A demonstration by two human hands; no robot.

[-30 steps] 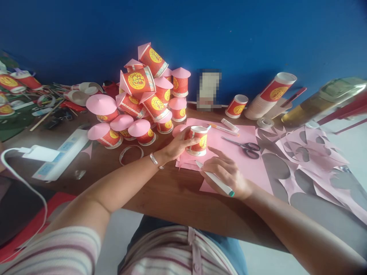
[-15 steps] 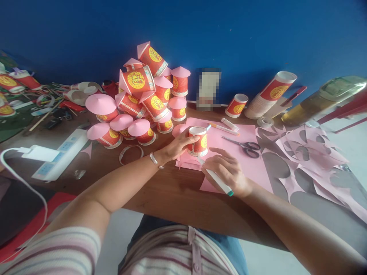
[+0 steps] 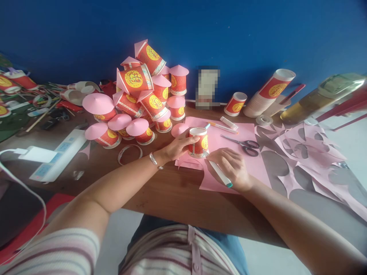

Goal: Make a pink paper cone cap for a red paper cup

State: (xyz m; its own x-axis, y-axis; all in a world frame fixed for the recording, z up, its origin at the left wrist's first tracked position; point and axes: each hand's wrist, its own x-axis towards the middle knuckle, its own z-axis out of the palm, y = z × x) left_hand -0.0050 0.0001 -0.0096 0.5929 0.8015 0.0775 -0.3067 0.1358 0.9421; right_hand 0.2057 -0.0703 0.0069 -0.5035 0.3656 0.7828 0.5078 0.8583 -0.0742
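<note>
My left hand (image 3: 178, 148) is closed round the left side of a red paper cup (image 3: 197, 147) with a yellow emblem, its white-edged opening facing up. My right hand (image 3: 231, 166) grips a slim white pen-shaped tool (image 3: 219, 173) with a green end. The tool's pale tip is at the cup's lower right edge; whether it is a nib or a blade I cannot tell. Beneath the cup lies pink paper (image 3: 243, 173). A pink paper cone (image 3: 179, 130) rests just behind my left hand. Black-handled scissors (image 3: 249, 147) lie beyond my right hand.
Several cups with pink cone roofs (image 3: 133, 78) are piled at the back left. A power strip (image 3: 59, 156) lies left, near a cut ring (image 3: 129, 154). Pink scraps (image 3: 312, 149), a cup stack (image 3: 266, 93) and a bottle (image 3: 318, 99) occupy the right.
My right fingers have curled in more closely round the white tool. Its tip has shifted slightly right and up along the cup's lower edge. My left hand keeps its hold.
</note>
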